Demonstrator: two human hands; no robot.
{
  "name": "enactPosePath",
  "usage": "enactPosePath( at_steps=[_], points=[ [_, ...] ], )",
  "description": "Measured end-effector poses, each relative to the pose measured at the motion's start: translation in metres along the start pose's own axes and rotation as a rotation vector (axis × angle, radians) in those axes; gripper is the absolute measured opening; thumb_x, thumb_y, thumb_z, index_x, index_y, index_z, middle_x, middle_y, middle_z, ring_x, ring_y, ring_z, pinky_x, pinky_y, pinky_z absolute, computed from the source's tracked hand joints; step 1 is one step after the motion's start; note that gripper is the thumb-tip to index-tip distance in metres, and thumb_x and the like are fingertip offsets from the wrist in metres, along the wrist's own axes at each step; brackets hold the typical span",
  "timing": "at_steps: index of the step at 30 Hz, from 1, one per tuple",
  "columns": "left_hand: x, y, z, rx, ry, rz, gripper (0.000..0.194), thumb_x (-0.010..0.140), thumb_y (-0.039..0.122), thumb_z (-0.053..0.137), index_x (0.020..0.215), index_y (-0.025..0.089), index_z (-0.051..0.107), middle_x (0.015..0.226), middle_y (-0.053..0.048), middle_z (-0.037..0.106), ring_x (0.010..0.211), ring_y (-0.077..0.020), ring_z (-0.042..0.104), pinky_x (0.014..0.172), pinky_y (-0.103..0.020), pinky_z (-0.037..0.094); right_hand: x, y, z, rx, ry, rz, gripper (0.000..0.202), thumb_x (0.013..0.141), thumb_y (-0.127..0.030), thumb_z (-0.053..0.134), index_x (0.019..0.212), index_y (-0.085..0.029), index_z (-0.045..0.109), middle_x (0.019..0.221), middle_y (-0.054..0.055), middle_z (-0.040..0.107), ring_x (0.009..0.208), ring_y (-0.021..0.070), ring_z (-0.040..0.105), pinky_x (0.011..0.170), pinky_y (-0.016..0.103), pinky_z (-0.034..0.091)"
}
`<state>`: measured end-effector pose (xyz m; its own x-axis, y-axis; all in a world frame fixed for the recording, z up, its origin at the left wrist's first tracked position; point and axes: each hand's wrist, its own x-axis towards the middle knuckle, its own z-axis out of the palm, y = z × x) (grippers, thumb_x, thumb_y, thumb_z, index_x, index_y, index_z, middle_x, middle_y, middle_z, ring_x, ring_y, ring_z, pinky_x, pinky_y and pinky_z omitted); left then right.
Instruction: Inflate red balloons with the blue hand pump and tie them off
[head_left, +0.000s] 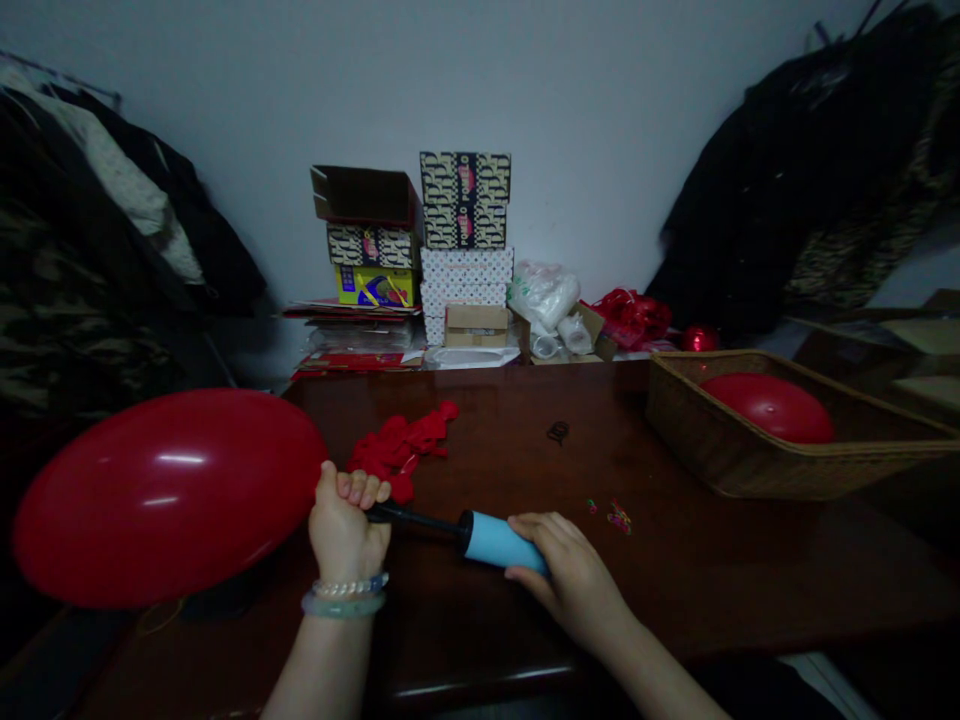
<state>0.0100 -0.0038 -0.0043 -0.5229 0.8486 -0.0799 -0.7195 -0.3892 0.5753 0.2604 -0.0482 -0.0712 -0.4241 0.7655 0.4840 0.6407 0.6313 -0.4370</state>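
Observation:
A large inflated red balloon (172,500) sits at the left, its neck end at my left hand (349,525). That hand, with two bracelets at the wrist, is closed around the balloon's neck and the black tip of a hand pump (502,541). The fingers hide just how neck and nozzle meet. My right hand (566,570) is wrapped round the pump's light blue barrel, and a black rod shows between the two hands. Behind my left hand lies a heap of uninflated red balloons (401,445) on the table.
A wicker basket (757,470) holding another red balloon (772,405) stands at the right of the brown table (517,430). Small coloured bands (619,518) and a black coiled item (558,432) lie on the tabletop. Stacked boxes (466,200) line the wall; coats (742,190) hang both sides.

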Motion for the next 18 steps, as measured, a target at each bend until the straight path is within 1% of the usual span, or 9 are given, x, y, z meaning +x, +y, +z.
enactPosePath(
  at_steps=[4,8,13,18],
  points=[
    [0.007,0.007,-0.007,-0.019,0.002,0.029,0.046,0.084,0.032,0.059,0.055,0.019,0.027,0.042,0.008,0.026,0.036,-0.0054,0.024,0.038,-0.020,0.026,0.000,0.002,-0.001,-0.008,-0.004,0.010,0.044,0.085,-0.033,0.065,0.125,-0.020,0.051,0.116,0.011,0.063,0.105,0.0267,0.059,0.091,0.047,0.049],
    [0.004,0.003,-0.006,-0.017,0.007,0.019,0.049,0.083,0.039,0.062,0.055,0.019,0.027,0.042,0.008,0.026,0.036,-0.0055,0.023,0.038,-0.020,0.026,-0.003,0.003,0.002,-0.020,0.026,-0.002,0.042,0.087,-0.031,0.064,0.124,-0.019,0.051,0.116,0.012,0.062,0.105,0.0266,0.058,0.091,0.047,0.048],
    [-0.001,-0.008,-0.004,-0.017,0.018,0.000,0.049,0.084,0.040,0.062,0.055,0.019,0.028,0.043,0.008,0.027,0.037,-0.0056,0.024,0.039,-0.020,0.027,-0.006,0.002,0.007,-0.046,0.056,-0.019,0.041,0.088,-0.031,0.062,0.125,-0.019,0.050,0.116,0.013,0.062,0.105,0.0272,0.058,0.091,0.048,0.048],
    [-0.013,-0.029,0.002,0.007,-0.011,-0.076,0.047,0.087,0.038,0.058,0.055,0.019,0.028,0.044,0.008,0.026,0.038,-0.0061,0.023,0.040,-0.021,0.028,-0.007,-0.006,0.010,-0.041,0.063,-0.002,0.038,0.088,-0.030,0.062,0.122,-0.017,0.051,0.114,0.013,0.062,0.103,0.0270,0.058,0.089,0.047,0.048]
  ],
)
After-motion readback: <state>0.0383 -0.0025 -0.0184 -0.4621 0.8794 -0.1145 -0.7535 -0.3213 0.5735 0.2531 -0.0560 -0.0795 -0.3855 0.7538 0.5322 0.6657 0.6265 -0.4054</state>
